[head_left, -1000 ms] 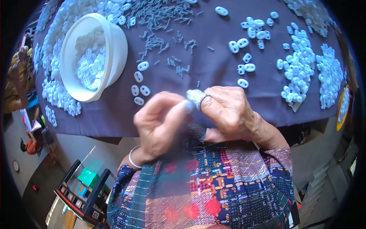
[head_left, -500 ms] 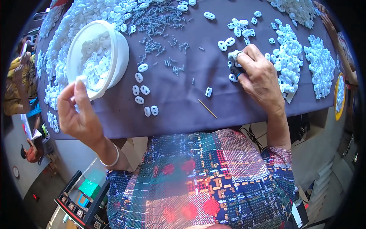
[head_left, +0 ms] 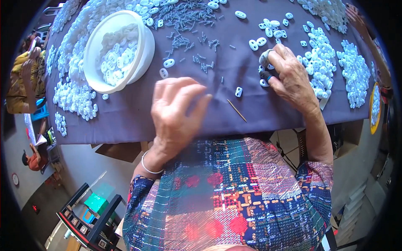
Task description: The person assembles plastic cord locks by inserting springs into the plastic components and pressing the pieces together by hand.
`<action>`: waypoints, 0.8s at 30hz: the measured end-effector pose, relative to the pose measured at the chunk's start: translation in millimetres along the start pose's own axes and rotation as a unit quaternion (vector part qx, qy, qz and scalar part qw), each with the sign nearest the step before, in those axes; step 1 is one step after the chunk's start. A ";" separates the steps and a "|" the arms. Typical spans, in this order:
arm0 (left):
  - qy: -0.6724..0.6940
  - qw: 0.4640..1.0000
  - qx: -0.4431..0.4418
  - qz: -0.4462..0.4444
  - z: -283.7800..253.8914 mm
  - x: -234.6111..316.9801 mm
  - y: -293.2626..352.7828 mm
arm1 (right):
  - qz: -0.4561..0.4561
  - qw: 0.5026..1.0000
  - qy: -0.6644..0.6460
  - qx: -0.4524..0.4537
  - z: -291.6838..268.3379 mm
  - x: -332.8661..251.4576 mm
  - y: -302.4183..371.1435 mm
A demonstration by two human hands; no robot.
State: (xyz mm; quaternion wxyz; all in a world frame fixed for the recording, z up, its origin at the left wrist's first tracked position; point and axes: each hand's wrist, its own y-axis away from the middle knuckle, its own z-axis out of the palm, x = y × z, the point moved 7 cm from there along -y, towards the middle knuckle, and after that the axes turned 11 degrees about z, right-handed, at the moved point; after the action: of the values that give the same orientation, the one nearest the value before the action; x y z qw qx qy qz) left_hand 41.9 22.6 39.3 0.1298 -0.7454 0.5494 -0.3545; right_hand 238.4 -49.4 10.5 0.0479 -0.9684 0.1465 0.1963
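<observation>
My left hand, smeared a little by motion, hovers over the table's near side. Its fingers are bent and the thumb stands apart, with nothing seen between them. Beyond it lies a white oval two-holed plastic piece. My right hand rests on the cloth with its fingers pinched together; coverings wrap the thumb and forefinger tips. What the pinch holds is hidden, though white oval pieces show at the fingertips. Between the hands are a small white cord lock, a thin wooden stick and a single spring.
A tilted white tub holds many white pieces at the left, beside a big heap of them. Small metal springs lie at the back. More piles sit at the right, near a yellow-rimmed tray. Other people sit at both sides.
My left hand has moved right, from the tub's rim to the table's near middle; the white piece at its fingertips no longer shows. My right hand keeps its pinch at nearly the same spot.
</observation>
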 end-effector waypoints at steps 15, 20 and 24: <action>0.047 0.996 -0.067 -0.016 24.8 7.6 -3.2 | -0.057 0.962 -0.267 0.023 -18.1 -23.2 20.0; -0.012 0.998 -0.015 -0.063 5.0 -11.4 1.2 | 0.064 0.845 -0.513 -0.134 -1.6 -18.7 31.7; -0.007 0.996 -0.040 -0.083 7.1 -14.3 1.5 | 0.103 0.794 -0.598 -0.050 -1.0 0.7 42.6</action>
State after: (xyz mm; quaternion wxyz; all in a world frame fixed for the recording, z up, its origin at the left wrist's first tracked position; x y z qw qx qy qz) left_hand 43.5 33.7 27.8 0.0735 -0.7956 0.4984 -0.3364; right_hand 226.5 -90.3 9.7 0.0566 -0.6386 0.1773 0.7467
